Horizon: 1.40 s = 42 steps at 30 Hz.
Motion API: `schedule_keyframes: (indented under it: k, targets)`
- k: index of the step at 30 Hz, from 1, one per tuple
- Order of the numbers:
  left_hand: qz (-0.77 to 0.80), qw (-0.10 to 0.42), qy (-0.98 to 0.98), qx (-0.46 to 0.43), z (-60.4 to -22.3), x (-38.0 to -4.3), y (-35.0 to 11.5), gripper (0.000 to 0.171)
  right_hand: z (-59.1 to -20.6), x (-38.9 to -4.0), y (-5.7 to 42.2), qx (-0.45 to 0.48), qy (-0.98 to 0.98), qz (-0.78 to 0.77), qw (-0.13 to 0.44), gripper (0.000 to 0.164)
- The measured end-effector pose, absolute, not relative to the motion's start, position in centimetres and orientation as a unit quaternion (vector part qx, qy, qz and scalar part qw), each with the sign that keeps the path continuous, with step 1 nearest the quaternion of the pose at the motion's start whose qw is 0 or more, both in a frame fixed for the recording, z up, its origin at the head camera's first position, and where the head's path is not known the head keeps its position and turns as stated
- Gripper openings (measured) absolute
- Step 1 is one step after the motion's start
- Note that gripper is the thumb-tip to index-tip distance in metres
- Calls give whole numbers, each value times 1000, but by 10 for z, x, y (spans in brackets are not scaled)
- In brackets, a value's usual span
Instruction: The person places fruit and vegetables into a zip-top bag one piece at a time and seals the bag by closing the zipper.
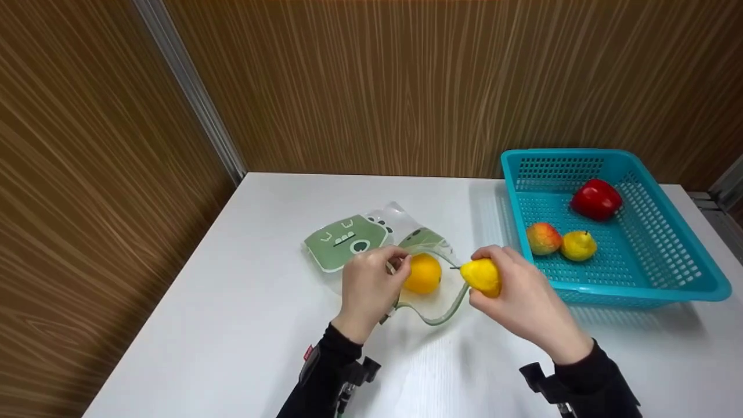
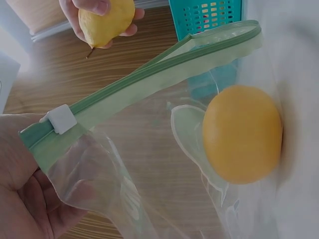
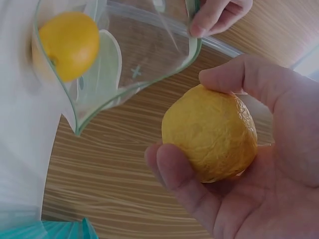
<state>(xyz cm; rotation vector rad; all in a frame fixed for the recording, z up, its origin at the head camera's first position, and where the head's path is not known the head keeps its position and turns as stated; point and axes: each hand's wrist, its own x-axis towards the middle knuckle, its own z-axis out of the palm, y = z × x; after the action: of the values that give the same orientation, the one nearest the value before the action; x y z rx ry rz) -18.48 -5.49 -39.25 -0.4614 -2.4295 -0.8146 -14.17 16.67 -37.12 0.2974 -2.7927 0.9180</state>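
Note:
A clear zip bag [image 1: 346, 238] with green printed patches and a green slider rim lies on the white table, its mouth facing the person. My left hand [image 1: 371, 287] pinches the bag's rim at its left end, beside the white slider [image 2: 62, 119]. Inside the bag sits an orange [image 1: 423, 273]. Just right of the bag's mouth, my right hand [image 1: 522, 296] holds a yellow pear [image 1: 482, 277] between thumb and fingers, its stem pointing left toward the opening. In the right wrist view the pear [image 3: 209, 133] is apart from the bag.
A turquoise plastic basket [image 1: 633, 293] stands at the table's right. In it lie a red apple-like fruit [image 1: 596, 200], a red-yellow fruit [image 1: 544, 238] and another yellow pear [image 1: 579, 246]. Wood-grain panels [image 1: 371, 87] rise behind and to the left of the table [image 1: 232, 325].

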Motion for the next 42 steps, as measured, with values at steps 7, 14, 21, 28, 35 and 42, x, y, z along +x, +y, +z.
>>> schedule_keyframes:
  k: [7,14,21,28,35,42]
  targets:
    - [-307,263,-898,-173,-392,-185,-55,10,-373,-141,161,107,-943,302,93,42]
    - [-308,267,-896,-175,-392,-185,-57,10,-378,-142,151,130,-944,294,72,41]
    - [-310,269,-895,-176,-393,-184,-56,10,-393,-145,140,145,-945,290,42,38]
    - [-310,275,-892,-182,-392,-183,-53,10,-410,-149,132,145,-946,288,27,38]
    - [-302,276,-893,-188,-392,-183,-51,10,-424,-155,125,153,-946,284,27,37]
    - [-301,272,-894,-189,-393,-183,-51,10,-435,-164,121,136,-949,280,37,42]
